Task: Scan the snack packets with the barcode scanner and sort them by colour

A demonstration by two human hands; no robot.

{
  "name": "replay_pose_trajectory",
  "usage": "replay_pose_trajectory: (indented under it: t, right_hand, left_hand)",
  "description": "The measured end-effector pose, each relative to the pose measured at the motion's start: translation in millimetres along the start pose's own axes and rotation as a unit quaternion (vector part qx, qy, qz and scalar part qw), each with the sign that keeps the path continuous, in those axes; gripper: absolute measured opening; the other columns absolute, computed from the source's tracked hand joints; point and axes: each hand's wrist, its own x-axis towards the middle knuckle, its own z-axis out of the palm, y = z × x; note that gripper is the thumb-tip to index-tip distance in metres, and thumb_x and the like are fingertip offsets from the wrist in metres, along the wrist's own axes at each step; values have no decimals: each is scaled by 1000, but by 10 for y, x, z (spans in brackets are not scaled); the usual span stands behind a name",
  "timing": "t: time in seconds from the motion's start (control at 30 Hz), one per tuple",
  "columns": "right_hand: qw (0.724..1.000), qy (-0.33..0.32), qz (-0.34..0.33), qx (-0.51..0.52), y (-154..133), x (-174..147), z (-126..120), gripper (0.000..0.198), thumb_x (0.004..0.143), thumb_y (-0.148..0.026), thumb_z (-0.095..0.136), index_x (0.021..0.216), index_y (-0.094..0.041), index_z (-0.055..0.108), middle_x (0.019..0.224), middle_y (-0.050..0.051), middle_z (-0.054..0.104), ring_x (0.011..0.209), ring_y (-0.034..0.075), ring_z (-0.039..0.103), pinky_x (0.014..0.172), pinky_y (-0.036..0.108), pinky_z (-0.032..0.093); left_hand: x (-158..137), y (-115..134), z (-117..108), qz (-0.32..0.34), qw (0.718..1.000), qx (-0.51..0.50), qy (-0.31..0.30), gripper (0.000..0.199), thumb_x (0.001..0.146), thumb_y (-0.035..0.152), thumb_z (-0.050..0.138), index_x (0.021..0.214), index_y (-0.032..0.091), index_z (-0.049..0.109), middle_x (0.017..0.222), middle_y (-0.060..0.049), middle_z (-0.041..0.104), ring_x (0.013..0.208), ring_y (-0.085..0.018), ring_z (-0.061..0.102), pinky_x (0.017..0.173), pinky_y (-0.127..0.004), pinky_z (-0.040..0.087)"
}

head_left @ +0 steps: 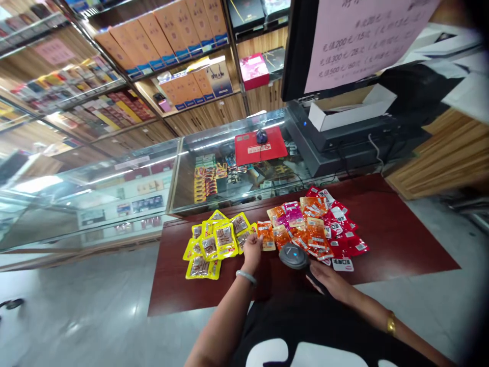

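Observation:
My left hand (252,251) pinches the left edge of an orange snack packet (268,238). Yellow snack packets (224,239) lie in a loose pile just left of that hand. My right hand (324,272) is wrapped round the handle of a grey barcode scanner (293,256), whose head shows a small blue light and is held over the table, a little right of the orange packet. Beyond the scanner, more orange packets (315,232), a few magenta packets (293,214) and red packets (344,232) overlap in a heap.
The packets rest on a dark red tabletop (405,229). Against its far edge stands a glass display case (214,148) with a red mat (244,150) and a mouse (262,136) on top. A monitor (301,51) and a white box (351,109) stand to the right.

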Motion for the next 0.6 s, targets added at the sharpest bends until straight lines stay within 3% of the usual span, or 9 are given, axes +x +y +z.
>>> replay_pose_trajectory:
  t: [0.17, 0.3, 0.4, 0.47, 0.6]
  right_hand:
    - [998, -46, -5, -43, -108, 102, 102, 69, 91, -75, 48, 126, -21, 72, 122, 14, 75, 106, 35, 68, 105, 52, 47]
    - [994, -56, -25, -86, -217, 129, 138, 79, 86, -81, 46, 125, -18, 73, 127, 17, 73, 123, 41, 61, 113, 56, 38]
    - [994, -58, -27, -92, -247, 131, 152, 83, 85, -83, 44, 126, -17, 72, 128, 18, 73, 125, 41, 60, 114, 57, 38]
    - [994, -50, -24, -91, -227, 124, 143, 82, 85, -83, 44, 127, -18, 72, 127, 17, 74, 124, 41, 61, 113, 57, 39]
    - [997, -6, -16, -79, -135, 78, 72, 78, 85, -82, 47, 124, -21, 74, 125, 16, 75, 123, 41, 62, 112, 56, 40]
  left_hand:
    - [-60, -79, -192, 42, 996, 75, 36, 28, 74, 43, 71, 70, 17, 62, 63, 0, 59, 61, -13, 51, 60, -25, 40]
    - [-161, -169, -370, -2, 999, 44, 28, 29, 76, 46, 68, 74, 18, 60, 67, -1, 63, 62, -15, 57, 62, -26, 45]
    - [-282, -163, -629, 5, 992, 114, 50, 27, 84, 46, 61, 84, 19, 63, 76, -4, 68, 68, -18, 63, 66, -29, 49]
    - [-368, -122, -813, 39, 971, 215, 97, 26, 86, 42, 59, 98, 19, 65, 92, -7, 72, 83, -22, 67, 76, -33, 51]
    - [-509, -61, -923, 140, 875, 419, 195, 47, 86, 34, 63, 130, 18, 57, 134, -16, 61, 126, -32, 54, 106, -47, 40]
